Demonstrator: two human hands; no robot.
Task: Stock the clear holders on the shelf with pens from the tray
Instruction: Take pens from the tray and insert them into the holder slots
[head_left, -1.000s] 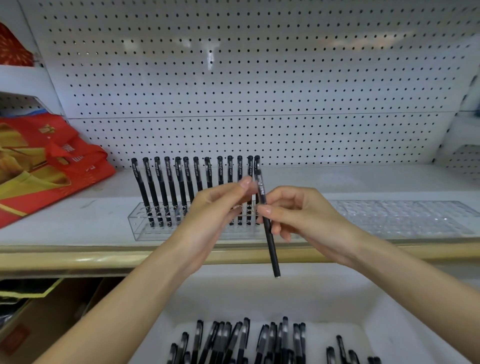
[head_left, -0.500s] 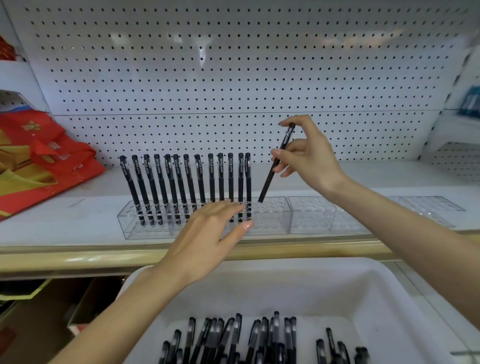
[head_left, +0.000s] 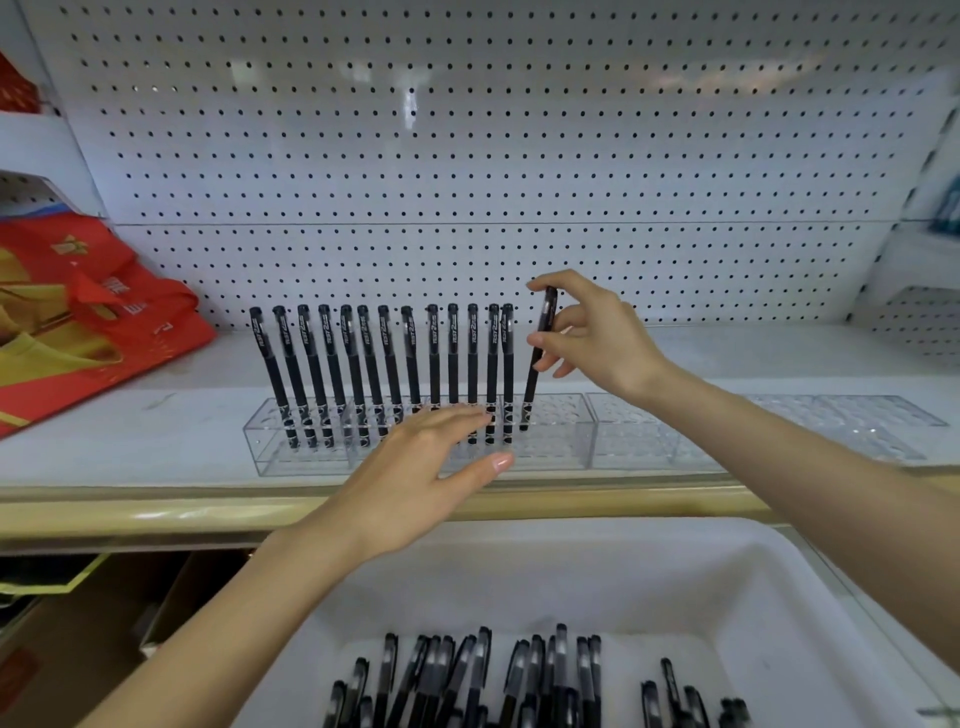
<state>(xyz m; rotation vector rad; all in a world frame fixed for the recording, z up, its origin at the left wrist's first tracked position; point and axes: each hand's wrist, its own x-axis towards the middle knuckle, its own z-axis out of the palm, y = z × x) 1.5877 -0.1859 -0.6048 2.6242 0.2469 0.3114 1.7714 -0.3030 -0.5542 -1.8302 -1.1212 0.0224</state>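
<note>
Black pen (head_left: 532, 384) pinched in raised right hand (head_left: 597, 338); left hand (head_left: 410, 483) flat, fingers straight

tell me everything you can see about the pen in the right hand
The held pen is slim and black, plastic by its look, with a cap on its top end. It stands nearly upright with its top leaning slightly right. Its lower end reaches into the clear holder on the shelf, just right of the row of standing pens. The right hand pinches its upper part, with the forefinger over the cap and the thumb on the barrel.
</note>
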